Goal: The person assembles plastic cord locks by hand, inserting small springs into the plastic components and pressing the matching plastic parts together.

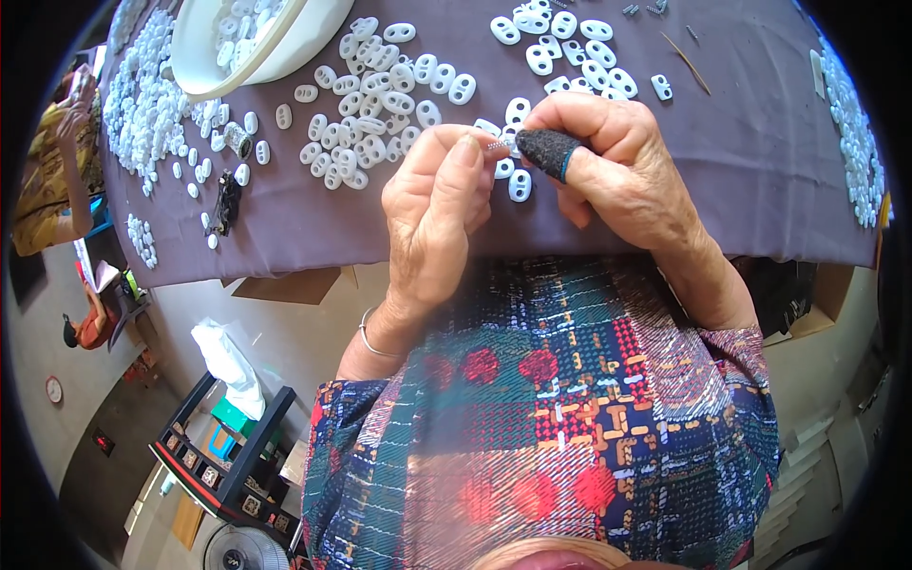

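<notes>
My left hand [429,199] is closed in a pinch on a small metal spring [496,145], which sticks out toward the right from between thumb and forefinger. My right hand [622,157], a black cover [543,154] on its thumb, is closed beside it. At that thumb's tip shows a bit of a white plastic cord lock [514,146], mostly hidden by the fingers. The two hands almost meet over the tablecloth. Just under them lie several more white two-hole cord locks [520,185].
A brown cloth covers the table [313,228]. Loose white cord locks [370,104] lie in heaps around a white tub [256,81]. A thin wooden stick [686,63] and several springs [655,8] lie at the far right. A dark tangled object [226,201] rests at left. Another person [62,161] sits there.
</notes>
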The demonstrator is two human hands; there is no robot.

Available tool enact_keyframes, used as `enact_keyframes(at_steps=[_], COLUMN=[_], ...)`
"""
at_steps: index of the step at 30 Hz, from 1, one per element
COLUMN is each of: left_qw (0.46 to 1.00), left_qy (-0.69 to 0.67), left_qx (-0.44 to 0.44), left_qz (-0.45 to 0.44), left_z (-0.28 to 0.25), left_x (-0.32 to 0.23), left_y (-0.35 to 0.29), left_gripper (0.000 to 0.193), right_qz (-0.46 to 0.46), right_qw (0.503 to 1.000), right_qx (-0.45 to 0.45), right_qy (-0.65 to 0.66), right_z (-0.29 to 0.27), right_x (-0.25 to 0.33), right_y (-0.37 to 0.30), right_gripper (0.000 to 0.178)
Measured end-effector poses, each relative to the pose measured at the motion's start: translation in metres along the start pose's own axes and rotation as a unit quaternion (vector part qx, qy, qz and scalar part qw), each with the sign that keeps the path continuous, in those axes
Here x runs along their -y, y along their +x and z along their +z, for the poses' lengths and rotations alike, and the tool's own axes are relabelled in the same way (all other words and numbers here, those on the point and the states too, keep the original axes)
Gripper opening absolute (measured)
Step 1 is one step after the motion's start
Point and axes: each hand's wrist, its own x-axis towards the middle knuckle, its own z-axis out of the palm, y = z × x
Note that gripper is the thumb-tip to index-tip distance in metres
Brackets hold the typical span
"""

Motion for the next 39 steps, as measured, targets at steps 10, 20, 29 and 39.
enact_keyframes(at_steps=[10,20,29,39], left_qw=[0.995,0.996,0.999,0.996], left_qy=[0.096,0.077,0.036,0.077], left_qx=[-0.034,-0.039,-0.032,-0.052], left_qz=[0.010,-0.002,-0.017,0.009], left_z=[0.0039,0.0041,0.0035,0.0058], left_x=[0.0002,-0.0011,-0.0032,0.0021], left_y=[0.0014,0.0035,0.0036,0.0068], left_gripper=[0.015,0.015,0.015,0.015], right_qz=[-0.016,-0.055,-0.012,0.063], right_qw=[1.000,0.997,1.000,0.997], right_qx=[-0.011,0.005,-0.005,-0.003], right_qy=[0.008,-0.047,0.017,0.054], right_z=[0.0002,0.0000,0.0035,0.0029], right_x=[-0.0062,-0.0049,-0.0006,-0.0011], right_y=[-0.0007,-0.0015,-0.0001,0.0011], right_gripper=[0.012,0.013,0.012,0.012])
